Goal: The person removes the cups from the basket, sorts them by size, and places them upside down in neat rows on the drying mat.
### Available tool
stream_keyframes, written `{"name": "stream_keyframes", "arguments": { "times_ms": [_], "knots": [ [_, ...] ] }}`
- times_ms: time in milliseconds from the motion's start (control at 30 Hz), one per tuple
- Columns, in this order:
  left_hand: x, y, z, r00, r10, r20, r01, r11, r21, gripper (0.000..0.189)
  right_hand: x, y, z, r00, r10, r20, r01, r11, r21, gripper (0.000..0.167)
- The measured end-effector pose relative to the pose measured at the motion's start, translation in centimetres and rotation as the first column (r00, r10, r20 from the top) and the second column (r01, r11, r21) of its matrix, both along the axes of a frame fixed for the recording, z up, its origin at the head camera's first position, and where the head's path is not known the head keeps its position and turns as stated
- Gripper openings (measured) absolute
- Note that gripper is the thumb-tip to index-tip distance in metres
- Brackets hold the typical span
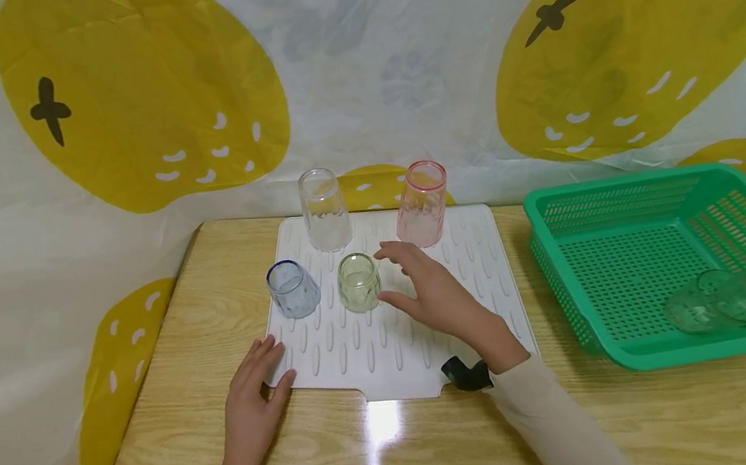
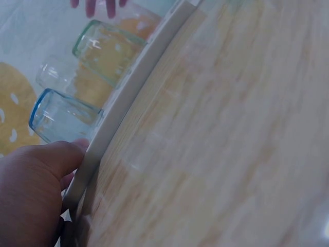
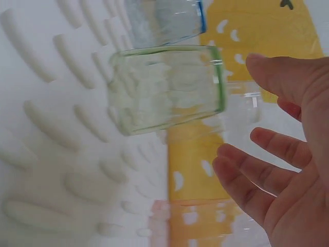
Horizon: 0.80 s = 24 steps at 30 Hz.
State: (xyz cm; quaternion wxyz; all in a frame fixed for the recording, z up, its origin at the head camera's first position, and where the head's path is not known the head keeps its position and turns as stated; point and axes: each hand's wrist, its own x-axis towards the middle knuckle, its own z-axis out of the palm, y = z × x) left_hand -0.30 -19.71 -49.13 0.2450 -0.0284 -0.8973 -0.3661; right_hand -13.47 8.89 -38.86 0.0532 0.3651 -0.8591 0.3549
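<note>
My right hand (image 1: 431,287) hovers beside a short green glass (image 1: 359,288), thumb and fingers spread apart and holding nothing. In the right wrist view, its fingertips (image 3: 226,154) are near the glass's dark green edge, with a gap between. My left hand (image 1: 252,400) rests at the near left corner of a white ribbed draining tray (image 1: 360,364), fingers extended along its edge. The left wrist view has the thumb (image 2: 69,157) against the tray's side. Left of the green glass stands a short blue-edged glass (image 1: 294,291). Behind are a tall clear glass (image 1: 326,215) and a tall pink one (image 1: 422,208).
A green plastic basket (image 1: 577,301) stands to the right of the tray, with several clear glasses (image 1: 719,300) lying in its near right part. The wooden table (image 1: 179,347) meets a lemon-print cloth (image 1: 362,73) behind the tray.
</note>
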Motion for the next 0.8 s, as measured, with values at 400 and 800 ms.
{"name": "stream_keyframes", "arguments": {
  "times_ms": [400,800],
  "knots": [
    [0.1,0.0,0.2,1.000,0.000,0.015,0.001,1.000,-0.026,0.040,2.8,4.4,3.5,0.987,-0.057,-0.149,0.052,0.998,-0.037,0.050],
    [0.0,0.2,0.0,1.000,-0.015,-0.010,0.015,0.999,-0.040,0.044,4.7,11.5,4.8,0.935,-0.211,-0.285,0.194,0.977,-0.085,0.053]
  ]
}}
